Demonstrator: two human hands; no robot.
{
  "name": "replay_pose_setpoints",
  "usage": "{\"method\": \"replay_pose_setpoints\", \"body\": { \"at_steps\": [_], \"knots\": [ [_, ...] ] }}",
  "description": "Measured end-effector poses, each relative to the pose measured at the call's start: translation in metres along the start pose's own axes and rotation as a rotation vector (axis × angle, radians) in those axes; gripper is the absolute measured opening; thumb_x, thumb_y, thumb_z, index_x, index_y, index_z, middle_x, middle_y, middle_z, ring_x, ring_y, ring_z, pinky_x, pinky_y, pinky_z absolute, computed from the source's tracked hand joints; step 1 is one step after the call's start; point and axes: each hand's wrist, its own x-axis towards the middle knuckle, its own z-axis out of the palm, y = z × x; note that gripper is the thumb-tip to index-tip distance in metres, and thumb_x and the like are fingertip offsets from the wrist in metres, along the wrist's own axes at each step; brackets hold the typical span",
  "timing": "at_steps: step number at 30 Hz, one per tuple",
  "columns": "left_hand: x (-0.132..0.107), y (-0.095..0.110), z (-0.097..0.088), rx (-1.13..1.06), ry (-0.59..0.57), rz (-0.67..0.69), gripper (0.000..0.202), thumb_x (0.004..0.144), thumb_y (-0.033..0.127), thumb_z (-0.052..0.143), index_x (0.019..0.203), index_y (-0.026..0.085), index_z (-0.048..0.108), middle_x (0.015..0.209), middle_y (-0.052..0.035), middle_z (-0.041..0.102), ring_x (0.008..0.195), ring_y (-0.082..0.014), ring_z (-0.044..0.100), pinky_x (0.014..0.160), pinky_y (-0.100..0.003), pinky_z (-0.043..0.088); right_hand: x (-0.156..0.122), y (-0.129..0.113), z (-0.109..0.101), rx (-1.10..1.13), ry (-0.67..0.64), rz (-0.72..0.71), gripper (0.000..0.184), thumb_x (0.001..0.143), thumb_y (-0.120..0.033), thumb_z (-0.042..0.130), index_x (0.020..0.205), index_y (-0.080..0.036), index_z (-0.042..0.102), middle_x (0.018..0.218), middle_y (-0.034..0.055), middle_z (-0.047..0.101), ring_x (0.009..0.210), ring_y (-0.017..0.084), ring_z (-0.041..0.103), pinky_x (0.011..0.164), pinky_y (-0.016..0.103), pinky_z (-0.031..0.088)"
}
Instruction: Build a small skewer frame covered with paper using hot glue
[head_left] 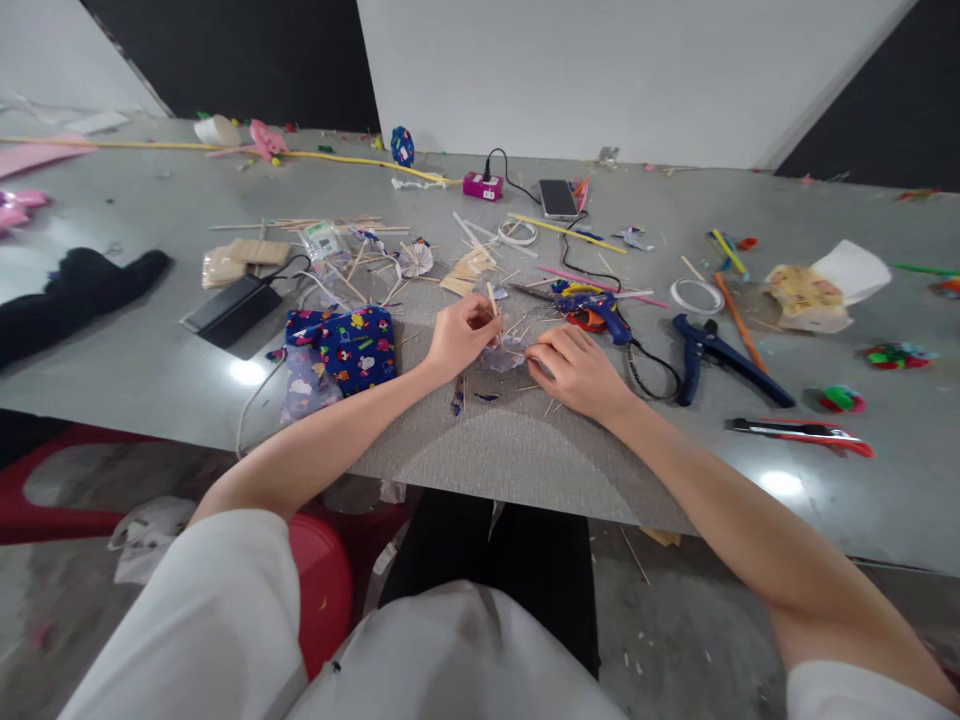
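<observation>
Between thumb and fingers, my left hand pinches a thin wooden stick held nearly upright. Below its lower end lies a small pale, crumpled-looking piece, partly covered by my hands. My right hand is closed, its fingertips at the right side of that piece; what they grip is too small to make out. Just beyond the right hand rests a blue glue gun on the table. Loose wooden sticks and dark blue scraps lie around both hands.
Left of my hands sit a blue patterned fabric bundle and a black box. To the right are blue cutters, a utility knife and a white coil. Farther back are a phone and a purple power socket.
</observation>
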Motion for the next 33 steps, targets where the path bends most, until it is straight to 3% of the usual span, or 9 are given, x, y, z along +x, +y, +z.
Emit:
{"method": "replay_pose_setpoints", "body": {
  "at_steps": [33],
  "knots": [
    [-0.0051,0.003,0.0001,0.135,-0.063,0.099,0.022,0.094,0.04,0.072,0.087,0.02,0.063,0.069,0.0016,0.068,0.061,-0.011,0.063,0.06,-0.023,0.048,-0.0029,0.0037,-0.0002,0.115,-0.064,0.052,0.02,0.105,-0.022,0.053,0.112,-0.021,0.072,0.102,0.0104,0.064,0.099,0.027,0.059,0.092,0.047,0.053]
  ]
}}
